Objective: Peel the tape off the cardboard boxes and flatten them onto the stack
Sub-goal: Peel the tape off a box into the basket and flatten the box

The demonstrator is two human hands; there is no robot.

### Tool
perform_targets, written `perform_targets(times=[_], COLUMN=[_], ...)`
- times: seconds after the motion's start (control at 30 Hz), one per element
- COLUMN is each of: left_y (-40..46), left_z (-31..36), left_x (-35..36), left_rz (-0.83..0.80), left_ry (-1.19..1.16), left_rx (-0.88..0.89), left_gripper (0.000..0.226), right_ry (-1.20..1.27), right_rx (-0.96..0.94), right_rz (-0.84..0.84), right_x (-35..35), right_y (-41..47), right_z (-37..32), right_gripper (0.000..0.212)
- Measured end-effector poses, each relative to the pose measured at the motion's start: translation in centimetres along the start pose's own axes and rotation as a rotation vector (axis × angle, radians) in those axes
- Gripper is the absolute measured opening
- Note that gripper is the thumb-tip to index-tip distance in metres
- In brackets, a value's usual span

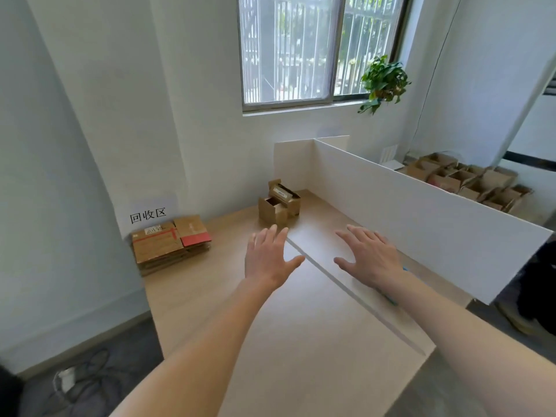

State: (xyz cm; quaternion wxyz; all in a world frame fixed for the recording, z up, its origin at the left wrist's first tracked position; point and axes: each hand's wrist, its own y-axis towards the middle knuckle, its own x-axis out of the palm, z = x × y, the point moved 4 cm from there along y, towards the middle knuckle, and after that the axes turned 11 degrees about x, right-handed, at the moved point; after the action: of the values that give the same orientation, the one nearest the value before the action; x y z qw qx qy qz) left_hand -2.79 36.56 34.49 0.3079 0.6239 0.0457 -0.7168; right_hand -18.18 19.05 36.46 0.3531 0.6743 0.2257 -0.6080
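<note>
A few small brown cardboard boxes (279, 203) stand together at the far end of the wooden table (210, 296), one with its flaps up. A stack of flattened boxes (170, 243) with red tape lies at the table's far left corner against the wall. My left hand (269, 257) is stretched out above the table with straight, spread fingers, a short way in front of the boxes and holding nothing. My right hand (368, 257) hovers beside it, also flat and empty.
A white partition (421, 212) runs along the table's right side. Behind it lie several more open cardboard boxes (469, 182). A paper sign (147, 215) hangs on the wall above the stack. A potted plant (383, 82) sits by the window. Cables lie on the floor at lower left.
</note>
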Motion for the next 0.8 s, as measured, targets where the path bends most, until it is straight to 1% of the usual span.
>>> perform_targets(times=[0.13,0.3,0.4,0.57,0.8], left_y=[2.7,7.4,11.3,17.7,23.7], left_z=[3.0,3.6,2.9,0.7,-3.7], left_x=[1.9,5.9,8.7,12.9,16.9], left_rz=[0.010,0.004,-0.002,-0.024,-0.070], left_ry=[0.012,0.014,0.006,0.014,0.027], left_rx=[0.002,-0.034,-0.067,-0.118,-0.194], left_gripper=[0.080,0.082,0.083,0.085,0.084], right_ry=[0.037,0.021,-0.032,-0.031,0.011], right_rx=[-0.005,-0.012,-0.044,-0.067,-0.151], right_rz=[0.014,-0.023,-0.053,-0.111,-0.153], right_x=[0.5,3.1,5.1,8.6,14.2], right_y=[1.7,6.0,10.2,18.9,27.9], right_z=[4.0,7.7,9.4,11.0,9.3], right_gripper=[0.068,0.069,0.070,0.071,0.070])
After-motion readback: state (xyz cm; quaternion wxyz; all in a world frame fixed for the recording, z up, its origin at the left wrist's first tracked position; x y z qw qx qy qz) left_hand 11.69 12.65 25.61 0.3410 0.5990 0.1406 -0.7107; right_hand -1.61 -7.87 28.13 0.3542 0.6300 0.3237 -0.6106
